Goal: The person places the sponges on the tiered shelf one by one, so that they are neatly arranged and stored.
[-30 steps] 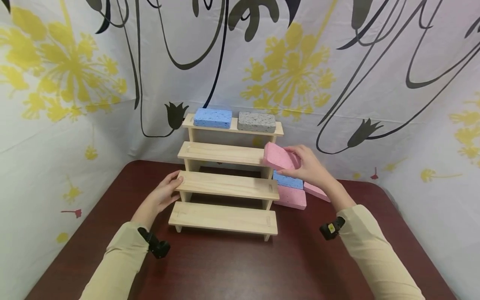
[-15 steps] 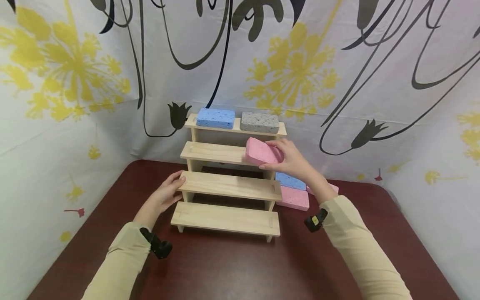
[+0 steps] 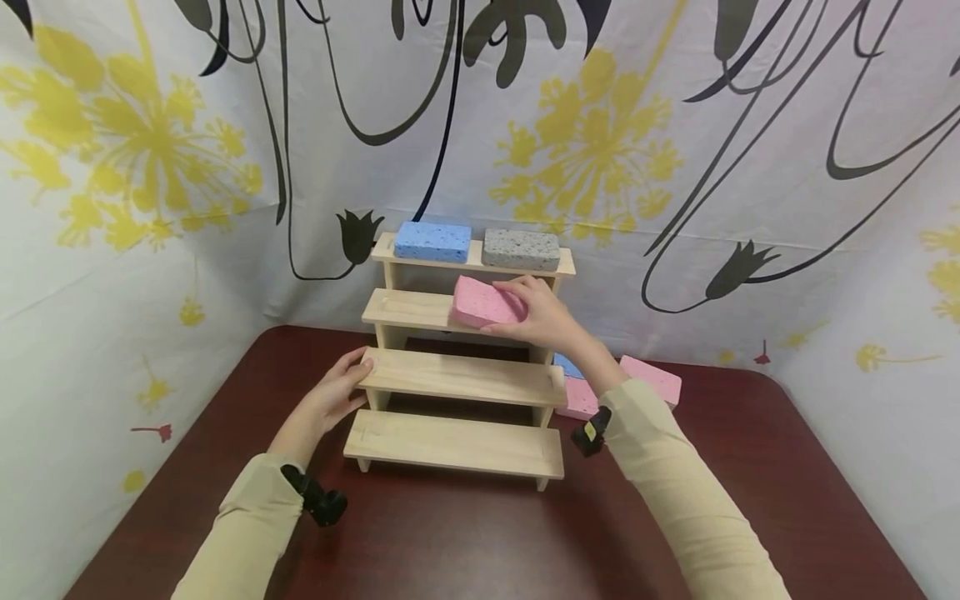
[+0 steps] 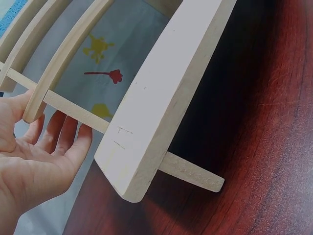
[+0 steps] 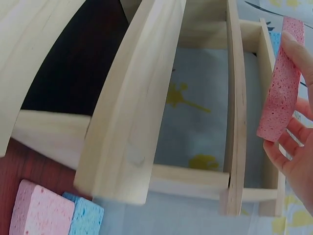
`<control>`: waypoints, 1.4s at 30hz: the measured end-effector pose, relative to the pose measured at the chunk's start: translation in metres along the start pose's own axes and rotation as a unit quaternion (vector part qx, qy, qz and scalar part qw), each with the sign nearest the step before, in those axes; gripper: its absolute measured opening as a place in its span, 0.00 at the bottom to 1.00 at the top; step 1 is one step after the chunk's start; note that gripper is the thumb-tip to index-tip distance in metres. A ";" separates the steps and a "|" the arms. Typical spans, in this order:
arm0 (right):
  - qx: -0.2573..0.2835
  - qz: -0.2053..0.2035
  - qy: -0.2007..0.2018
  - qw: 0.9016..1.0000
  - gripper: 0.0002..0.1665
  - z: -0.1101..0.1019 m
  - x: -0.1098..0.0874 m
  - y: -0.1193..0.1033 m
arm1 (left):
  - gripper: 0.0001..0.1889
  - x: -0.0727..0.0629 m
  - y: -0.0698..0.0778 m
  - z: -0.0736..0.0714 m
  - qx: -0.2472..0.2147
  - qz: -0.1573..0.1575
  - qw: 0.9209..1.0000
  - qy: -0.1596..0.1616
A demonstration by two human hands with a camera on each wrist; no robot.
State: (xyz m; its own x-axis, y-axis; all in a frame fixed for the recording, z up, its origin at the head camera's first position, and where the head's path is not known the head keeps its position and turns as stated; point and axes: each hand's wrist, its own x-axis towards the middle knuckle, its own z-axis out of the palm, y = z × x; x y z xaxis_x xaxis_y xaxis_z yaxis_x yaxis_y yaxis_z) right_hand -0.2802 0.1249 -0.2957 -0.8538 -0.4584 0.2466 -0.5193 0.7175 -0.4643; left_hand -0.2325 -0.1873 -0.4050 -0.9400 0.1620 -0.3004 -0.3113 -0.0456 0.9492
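My right hand (image 3: 545, 317) pinches a pink sponge (image 3: 482, 302) between thumb and fingers, over the third step up of a wooden stepped display stand (image 3: 450, 372). In the right wrist view the held sponge (image 5: 283, 81) stands on edge beside the stand's upper shelves, thumb on one side and fingers on the other. My left hand (image 3: 335, 393) grips the left end of the second step from the bottom. The left wrist view shows the fingers (image 4: 73, 142) of that hand curled around the stand's side strip, the thumb by the step's end.
On the top step lie a blue sponge (image 3: 432, 242) and a grey sponge (image 3: 521, 249). Right of the stand, partly behind my right arm, are a blue sponge (image 3: 567, 367) and two pink ones, one nearer (image 3: 576, 398) and one farther right (image 3: 652, 381). A patterned cloth (image 3: 600, 167) surrounds the dark red table (image 3: 465, 542).
My right hand has carried the pink sponge leftward along the third step, from its right end to near its middle. The left hand keeps its hold on the stand.
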 end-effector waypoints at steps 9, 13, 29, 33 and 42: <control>-0.033 -0.003 -0.011 0.999 0.46 0.013 0.024 -0.015 | 0.36 -0.001 -0.001 -0.002 -0.010 0.001 1.000 -0.007; -0.044 -0.005 -0.020 0.999 0.47 0.016 0.035 -0.024 | 0.35 0.000 0.000 0.000 -0.015 0.003 1.000 -0.008; -0.081 -0.020 -0.022 0.996 0.45 0.046 0.060 -0.045 | 0.34 0.002 -0.004 0.000 -0.034 0.002 0.999 -0.003; -0.105 -0.009 -0.034 0.994 0.43 0.058 0.064 -0.047 | 0.33 0.000 -0.004 0.001 -0.030 0.003 1.000 -0.004; -0.086 0.016 -0.046 0.995 0.41 0.062 0.067 -0.050 | 0.35 0.002 -0.003 0.000 -0.022 0.005 1.000 -0.007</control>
State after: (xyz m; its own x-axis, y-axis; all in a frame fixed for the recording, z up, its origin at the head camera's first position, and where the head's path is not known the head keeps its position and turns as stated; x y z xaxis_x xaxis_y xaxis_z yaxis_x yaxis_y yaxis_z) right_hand -0.3090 0.0260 -0.3084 -0.8670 -0.4748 0.1511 -0.4975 0.8081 -0.3154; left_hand -0.2333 -0.1871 -0.4083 -0.9411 0.1752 -0.2892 -0.3078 -0.0897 0.9472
